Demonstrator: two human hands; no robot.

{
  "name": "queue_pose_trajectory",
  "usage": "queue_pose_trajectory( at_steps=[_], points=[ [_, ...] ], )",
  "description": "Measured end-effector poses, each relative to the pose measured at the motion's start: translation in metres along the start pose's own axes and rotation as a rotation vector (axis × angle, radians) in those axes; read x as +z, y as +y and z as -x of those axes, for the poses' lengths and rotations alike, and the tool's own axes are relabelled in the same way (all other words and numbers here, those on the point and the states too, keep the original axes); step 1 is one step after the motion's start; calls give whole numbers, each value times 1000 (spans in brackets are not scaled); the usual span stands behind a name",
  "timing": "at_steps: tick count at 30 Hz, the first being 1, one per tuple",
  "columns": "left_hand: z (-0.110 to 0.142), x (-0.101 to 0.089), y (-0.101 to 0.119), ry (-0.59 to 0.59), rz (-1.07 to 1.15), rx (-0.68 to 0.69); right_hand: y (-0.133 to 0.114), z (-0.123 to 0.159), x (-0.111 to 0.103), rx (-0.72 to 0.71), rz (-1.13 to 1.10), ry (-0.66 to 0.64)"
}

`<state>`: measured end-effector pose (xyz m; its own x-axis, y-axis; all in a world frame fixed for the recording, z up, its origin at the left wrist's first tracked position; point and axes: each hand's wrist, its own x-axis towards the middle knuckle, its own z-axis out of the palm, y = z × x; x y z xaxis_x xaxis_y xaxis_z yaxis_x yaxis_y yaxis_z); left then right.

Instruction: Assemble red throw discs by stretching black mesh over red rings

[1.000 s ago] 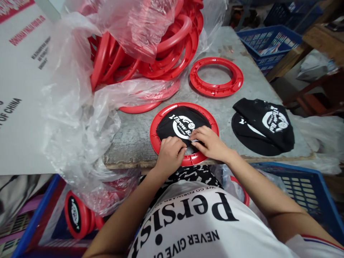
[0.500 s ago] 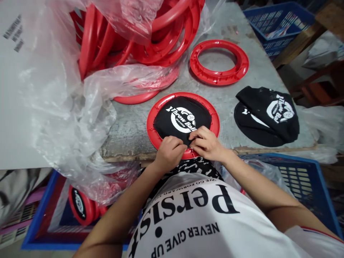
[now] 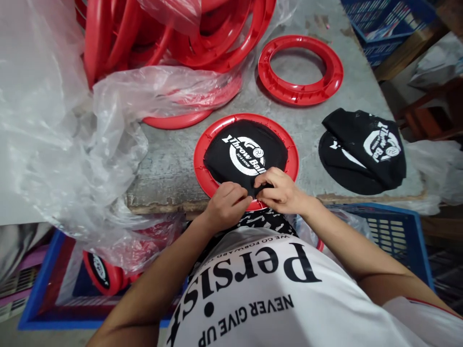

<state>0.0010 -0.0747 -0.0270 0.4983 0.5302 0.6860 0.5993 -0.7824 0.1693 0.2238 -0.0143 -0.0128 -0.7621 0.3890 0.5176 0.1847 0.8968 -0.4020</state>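
A round black fabric piece (image 3: pixel 224 156) with a white "Throw Ball" print lies across a red plastic ring (image 3: pixel 200 152) at the table's front edge. My left hand (image 3: pixel 228 203) pinches the fabric's near edge, its fingers curled over the ring's near side. Right beside it, my right hand (image 3: pixel 278 192) pinches the same edge between thumb and fingers. The fabric is drawn up slightly between the two hands. My fingers hide part of the ring's near rim and the end of the print.
Another red ring (image 3: pixel 334 72) lies behind to the right. Folded black fabric pieces (image 3: pixel 361 152) rest at right. Several red rings (image 3: pixel 213 53) fill a clear plastic bag (image 3: pixel 119 96) at left. Blue crates stand below the table edge (image 3: pixel 162 207) and at the far right.
The view has shifted a little. Both hands stay at the fabric's near edge, with barely any visible change in their grip.
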Motion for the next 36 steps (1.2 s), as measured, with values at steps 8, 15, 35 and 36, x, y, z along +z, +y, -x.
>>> queue_pose_trajectory(
  at_steps=[8,15,35,36],
  points=[
    [3,0,0,-6,28,-21,0,1,0,-1,12,-5],
    [5,0,-1,-12,73,-13,1,1,-1,-2,-11,-22],
    [1,-6,-4,-79,92,22,5,-4,-9,20,-160,-97],
    [2,-6,-4,-77,92,27,5,-4,-9,20,-166,-100]
  ],
)
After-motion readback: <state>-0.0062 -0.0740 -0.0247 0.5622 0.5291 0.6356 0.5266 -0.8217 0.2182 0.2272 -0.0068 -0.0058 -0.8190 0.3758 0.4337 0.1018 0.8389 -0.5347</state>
